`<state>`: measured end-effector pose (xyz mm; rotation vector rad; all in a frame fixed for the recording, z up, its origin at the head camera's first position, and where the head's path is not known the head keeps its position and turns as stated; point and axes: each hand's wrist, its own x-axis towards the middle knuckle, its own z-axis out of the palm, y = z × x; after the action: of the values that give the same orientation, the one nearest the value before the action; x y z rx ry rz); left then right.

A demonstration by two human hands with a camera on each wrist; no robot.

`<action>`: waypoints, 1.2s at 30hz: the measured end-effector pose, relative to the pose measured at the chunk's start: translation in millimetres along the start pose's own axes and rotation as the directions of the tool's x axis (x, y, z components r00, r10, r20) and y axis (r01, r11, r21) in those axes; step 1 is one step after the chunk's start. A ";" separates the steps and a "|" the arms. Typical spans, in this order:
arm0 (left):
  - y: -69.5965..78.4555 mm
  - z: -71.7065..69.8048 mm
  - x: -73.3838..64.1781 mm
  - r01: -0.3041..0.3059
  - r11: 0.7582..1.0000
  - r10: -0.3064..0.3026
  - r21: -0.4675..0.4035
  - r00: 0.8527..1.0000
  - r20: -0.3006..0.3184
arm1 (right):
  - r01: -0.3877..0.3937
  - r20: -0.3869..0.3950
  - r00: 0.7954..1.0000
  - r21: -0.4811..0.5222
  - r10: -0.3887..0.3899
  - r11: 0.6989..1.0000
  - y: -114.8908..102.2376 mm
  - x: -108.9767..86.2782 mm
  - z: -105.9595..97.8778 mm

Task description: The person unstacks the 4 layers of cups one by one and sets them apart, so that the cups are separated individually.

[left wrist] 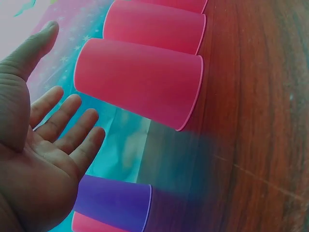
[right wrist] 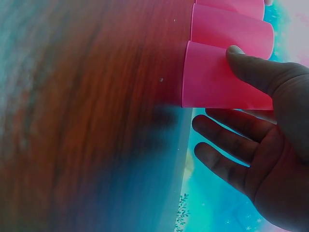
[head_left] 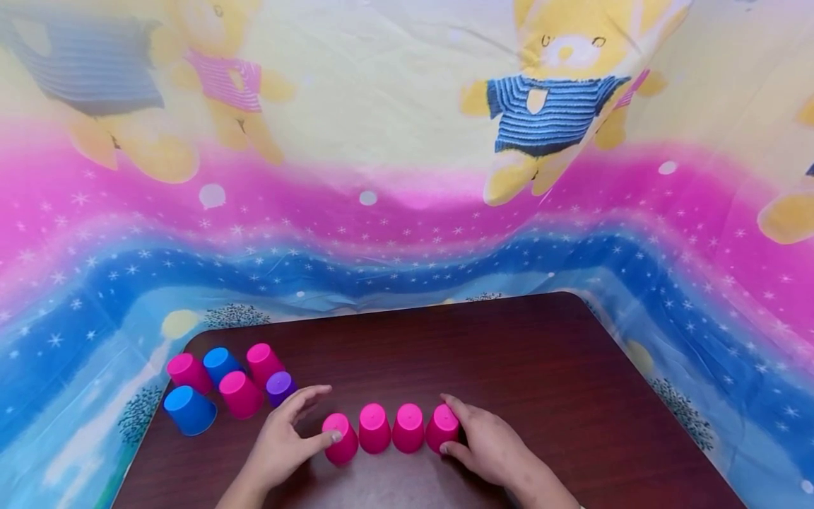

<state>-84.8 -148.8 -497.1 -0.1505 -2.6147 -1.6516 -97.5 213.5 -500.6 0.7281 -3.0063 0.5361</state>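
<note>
Several pink cups stand upside down in a row near the table's front. At the row's right end, my right hand (head_left: pixel 492 444) holds the last pink cup (right wrist: pixel 212 77) between thumb and fingers; the thumb (right wrist: pixel 246 67) lies on its near side. My left hand (head_left: pixel 280 440) is beside the leftmost pink cup (head_left: pixel 341 442), thumb and fingers spread apart. In the left wrist view its palm faces up, with the fingers (left wrist: pixel 79 130) straight and holding nothing. A purple cup (left wrist: pixel 113 200) shows just past that hand.
At the table's left edge is a group of upturned cups, including a blue cup (head_left: pixel 189 411) and a pink cup (head_left: pixel 240 396). The dark wooden table (head_left: pixel 445 353) backs onto a printed cloth (head_left: pixel 381 254) with teddy bears, which also hangs along both sides.
</note>
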 end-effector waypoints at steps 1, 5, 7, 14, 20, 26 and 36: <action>-0.2 0.7 0.0 0.012 1.000 -0.012 0.000 1.000 0.007 | 0.000 0.002 1.000 -0.001 0.000 1.000 0.1 0.0 -0.1; -1.9 3.5 -0.5 0.036 0.999 -0.035 -0.022 0.999 0.034 | 0.000 0.006 1.000 0.001 0.000 1.000 0.1 -0.1 -0.2; -3.0 5.1 -0.9 0.029 0.999 -0.027 -0.028 0.999 0.039 | 0.000 0.006 1.000 0.001 0.000 1.000 0.1 -0.2 -0.1; -5.8 8.9 -2.6 -0.018 0.997 0.022 -0.077 0.999 0.047 | -0.005 0.010 1.000 -0.003 0.005 1.000 0.3 0.0 0.1; -11.0 11.5 -1.8 -0.039 0.999 0.040 -0.039 0.998 0.041 | -0.010 0.015 1.000 -0.004 0.010 1.000 0.6 0.8 0.0; -11.3 12.9 -2.1 -0.028 1.000 0.027 0.000 0.998 0.059 | -0.008 0.013 1.000 -0.007 0.008 1.000 0.6 1.3 0.0; -10.6 13.3 -2.9 -0.006 0.999 0.003 0.040 0.998 0.070 | -0.014 0.017 1.000 -0.004 0.014 1.000 -0.1 0.8 0.0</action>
<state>-82.9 -141.5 -512.6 -0.2161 -2.6941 -1.6204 -98.1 213.1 -500.5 0.7156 -3.0297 0.5277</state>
